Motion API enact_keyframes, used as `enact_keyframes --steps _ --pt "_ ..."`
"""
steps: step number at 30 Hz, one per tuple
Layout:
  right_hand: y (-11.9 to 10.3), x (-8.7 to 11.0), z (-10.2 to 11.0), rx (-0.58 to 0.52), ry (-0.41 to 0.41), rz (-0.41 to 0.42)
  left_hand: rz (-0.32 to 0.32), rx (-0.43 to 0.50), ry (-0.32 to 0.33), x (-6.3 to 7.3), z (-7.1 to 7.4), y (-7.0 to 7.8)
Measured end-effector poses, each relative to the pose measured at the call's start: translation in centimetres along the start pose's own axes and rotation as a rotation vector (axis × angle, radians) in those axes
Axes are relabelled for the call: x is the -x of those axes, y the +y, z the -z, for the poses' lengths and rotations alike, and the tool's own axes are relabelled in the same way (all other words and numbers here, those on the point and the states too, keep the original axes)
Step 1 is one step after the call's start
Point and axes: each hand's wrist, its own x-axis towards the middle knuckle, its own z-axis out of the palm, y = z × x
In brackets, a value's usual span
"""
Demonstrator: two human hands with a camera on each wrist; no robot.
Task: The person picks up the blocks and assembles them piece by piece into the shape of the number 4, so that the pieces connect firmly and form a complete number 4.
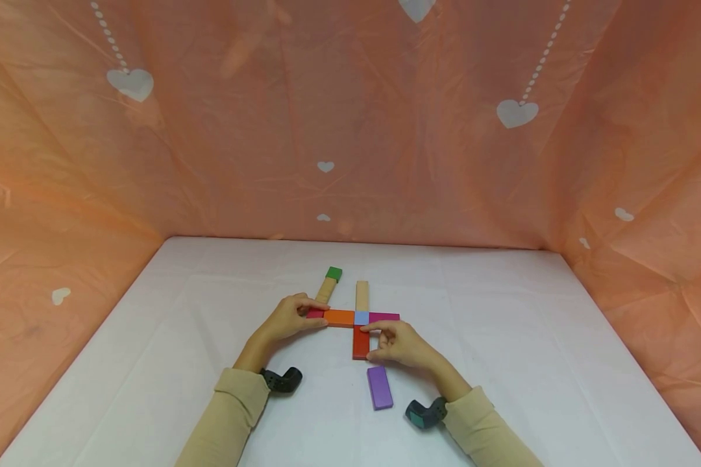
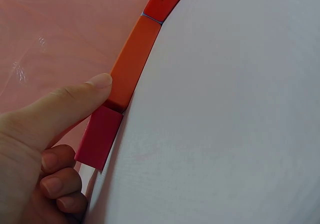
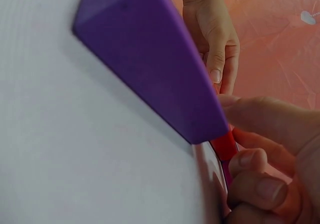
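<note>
The left hand (image 1: 285, 319) has its thumb and index finger at the left end of a flat orange block (image 1: 339, 318), pinching it. Under and beside those fingers lies a crimson block (image 2: 99, 139). With thumb and index finger the right hand (image 1: 405, 345) holds a red block (image 1: 360, 344) by its far and near ends; its other fingers are curled. The red block meets a small light blue block (image 1: 361, 318), which sits between the orange block and a magenta block (image 1: 384, 317). In the left wrist view the index fingertip is hidden.
A plain wooden block (image 1: 362, 296) extends back from the light blue one. Another wooden piece (image 1: 326, 290) slants toward a green block (image 1: 334, 274). Nearer the person, a purple block (image 1: 380, 388) lies apart on the white tabletop (image 1: 502, 363). Orange cloth (image 1: 350, 130) surrounds the table.
</note>
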Motion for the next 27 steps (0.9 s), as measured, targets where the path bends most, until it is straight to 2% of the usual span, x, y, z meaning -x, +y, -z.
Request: enact_keyframes --steps 11,27 --pt "-0.1 0.1 0.2 -0.017 0.001 0.028 0.0 0.015 0.002 0.0 0.0 -0.1" --pt "-0.1 1.4 0.6 -0.057 -0.014 0.009 -0.009 -0.003 0.009 0.0 -0.1 0.0"
